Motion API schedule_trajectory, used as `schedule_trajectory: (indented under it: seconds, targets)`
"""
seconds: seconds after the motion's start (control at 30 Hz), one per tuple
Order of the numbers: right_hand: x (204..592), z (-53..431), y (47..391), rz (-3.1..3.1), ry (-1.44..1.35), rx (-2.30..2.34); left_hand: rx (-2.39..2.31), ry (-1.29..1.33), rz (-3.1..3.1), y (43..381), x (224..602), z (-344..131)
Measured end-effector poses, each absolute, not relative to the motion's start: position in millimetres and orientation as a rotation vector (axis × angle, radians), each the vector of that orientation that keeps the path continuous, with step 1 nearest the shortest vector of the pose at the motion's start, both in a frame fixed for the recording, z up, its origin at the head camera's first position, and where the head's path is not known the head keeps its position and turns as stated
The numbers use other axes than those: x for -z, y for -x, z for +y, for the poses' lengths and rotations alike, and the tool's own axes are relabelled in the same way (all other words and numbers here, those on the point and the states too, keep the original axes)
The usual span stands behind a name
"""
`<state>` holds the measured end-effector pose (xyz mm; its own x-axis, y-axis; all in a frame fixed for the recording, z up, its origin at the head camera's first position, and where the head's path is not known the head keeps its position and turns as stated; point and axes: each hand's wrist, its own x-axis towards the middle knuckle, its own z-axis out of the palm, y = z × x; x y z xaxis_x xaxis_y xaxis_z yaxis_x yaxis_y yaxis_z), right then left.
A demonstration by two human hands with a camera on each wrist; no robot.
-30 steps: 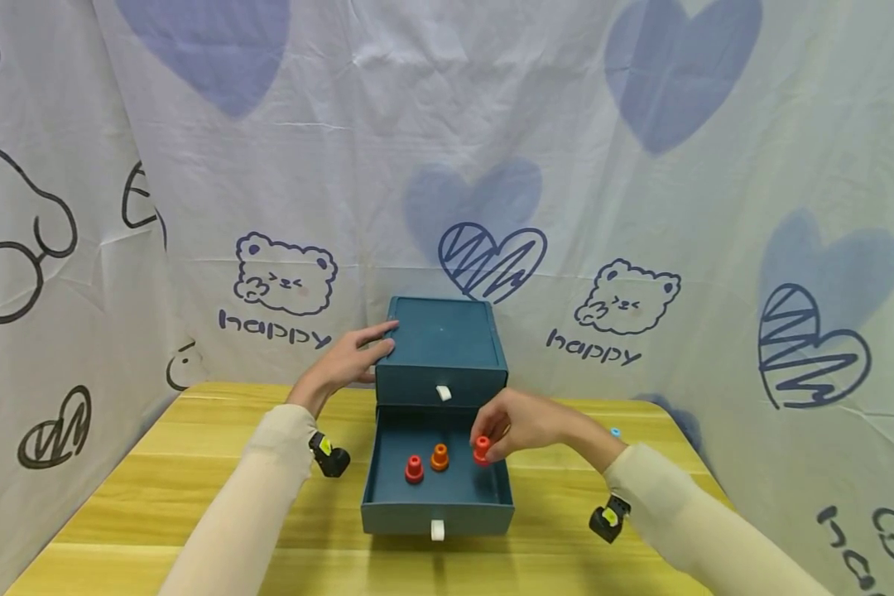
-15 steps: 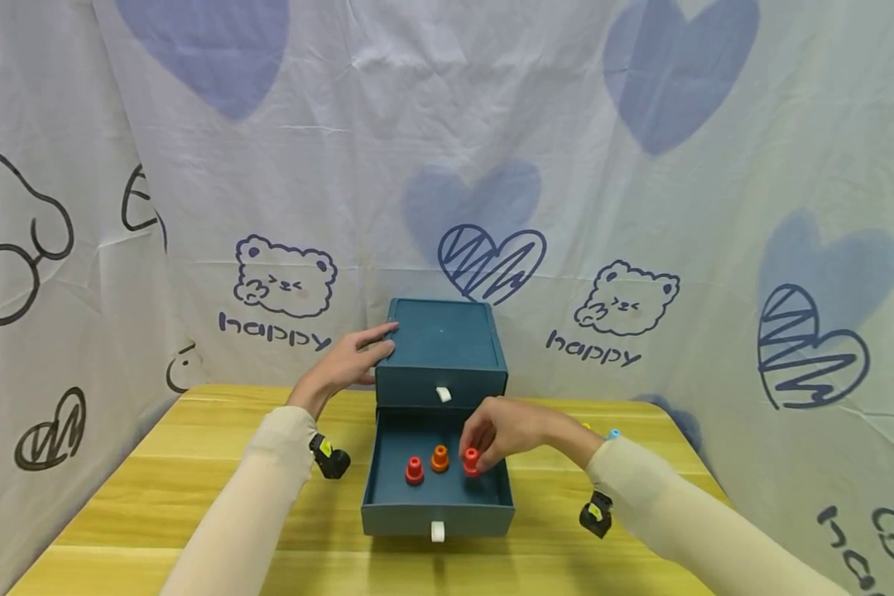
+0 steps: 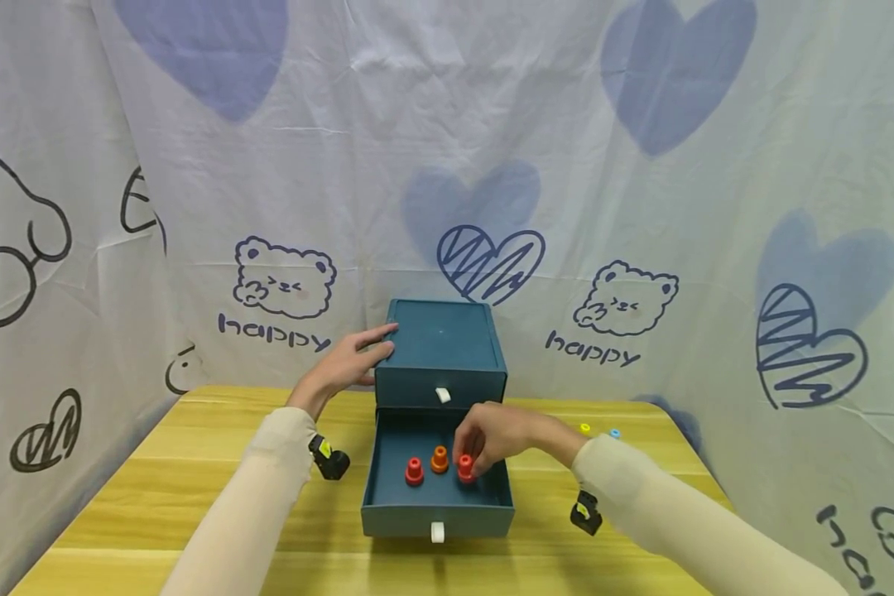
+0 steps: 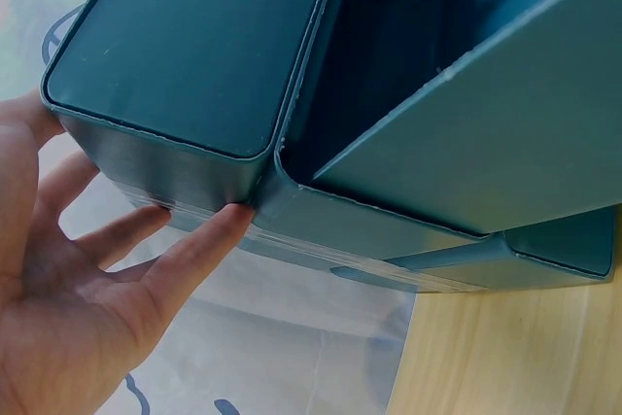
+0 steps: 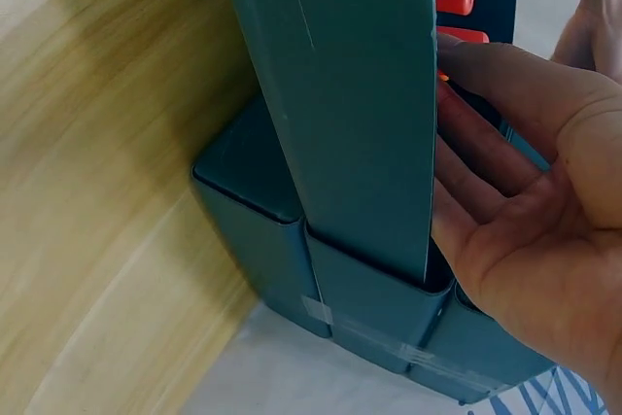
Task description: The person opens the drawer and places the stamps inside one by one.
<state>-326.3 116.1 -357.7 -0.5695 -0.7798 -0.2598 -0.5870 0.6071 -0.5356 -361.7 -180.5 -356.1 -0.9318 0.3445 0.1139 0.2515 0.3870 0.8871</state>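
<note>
A dark teal drawer cabinet [image 3: 443, 335] stands on the table with its lower drawer [image 3: 398, 521] pulled out. My left hand [image 3: 343, 362] rests against the cabinet's left side; the left wrist view shows its extended fingers touching the wall. Over the drawer's right half, my right hand [image 3: 501, 430] pinches a small red peg with a flared base [image 3: 465, 470] between thumb and fingers, low near the drawer floor. Standing upright to its left are an orange peg [image 3: 439, 460] and another red peg [image 3: 414, 472]. In the right wrist view the drawer wall [image 5: 360, 104] partly hides the right fingertips.
Past the right forearm, a yellow piece [image 3: 584, 429] and a light blue piece [image 3: 614, 433] sit on the wooden table [image 3: 216, 463]. White drawer pulls [image 3: 437, 531] stick out in front. A printed cloth [image 3: 417, 124] hangs close behind the cabinet.
My right hand has moved left and slightly toward me with the red peg, lowering it. The yellow piece has come into view. My left hand has stayed put.
</note>
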Motion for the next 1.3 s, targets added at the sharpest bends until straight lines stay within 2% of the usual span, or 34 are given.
schedule_trajectory:
  seconds: [0.8, 1.3]
  targets:
    - [369.1, 106.3, 320.9, 2.443, 1.13, 0.402, -1.603, -0.55, 2.541, 363.6, 357.4, -181.3]
    - [360.6, 111.5, 319.2, 2.379, 1.105, 0.477, -1.612, -0.548, 2.532, 363.0, 357.1, -181.3]
